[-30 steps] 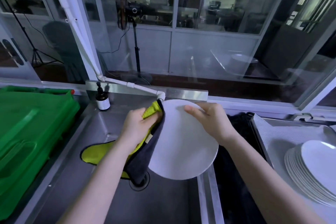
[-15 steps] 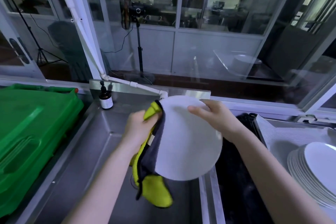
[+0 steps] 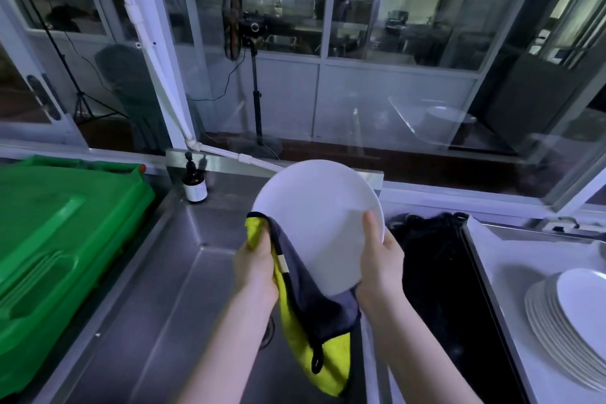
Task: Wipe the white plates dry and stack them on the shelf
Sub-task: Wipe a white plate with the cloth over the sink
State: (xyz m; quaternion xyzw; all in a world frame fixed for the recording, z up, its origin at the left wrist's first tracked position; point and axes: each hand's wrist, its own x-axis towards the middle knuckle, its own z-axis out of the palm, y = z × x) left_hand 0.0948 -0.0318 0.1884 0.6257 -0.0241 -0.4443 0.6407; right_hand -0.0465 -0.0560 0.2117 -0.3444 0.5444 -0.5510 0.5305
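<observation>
A round white plate (image 3: 314, 216), smooth and glossy with a shallow rim, is held tilted above the stainless-steel sink (image 3: 170, 289), its face turned toward the camera. The right grip (image 3: 380, 259) holds the plate's right edge, with the thumb (image 3: 370, 233) laid flat on the face and the fingers hidden behind. The left grip (image 3: 254, 267) is curled round a bunched cloth (image 3: 314, 315) at the plate's lower left edge. The cloth is soft and napped, grey on one side and bright yellow on the other, with dark piping and a small hanging loop. It drapes under the plate's lower edge and hangs down over the sink basin.

The sink is a rectangular basin of brushed metal with rounded corners and a flat surround. At the sink's far left corner stands a small brown bottle (image 3: 194, 185) with a pale label and a dark pump top. Left of the sink lies a large green moulded plastic lid (image 3: 59, 239) with ribbed recesses. Just right of the sink is a dark, crumpled black mass (image 3: 436, 266); what it is made of cannot be told. Further right of the sink, a stack of white plates (image 3: 570, 321) leans in overlapping layers on a white-lined steel tray (image 3: 511, 259).
</observation>
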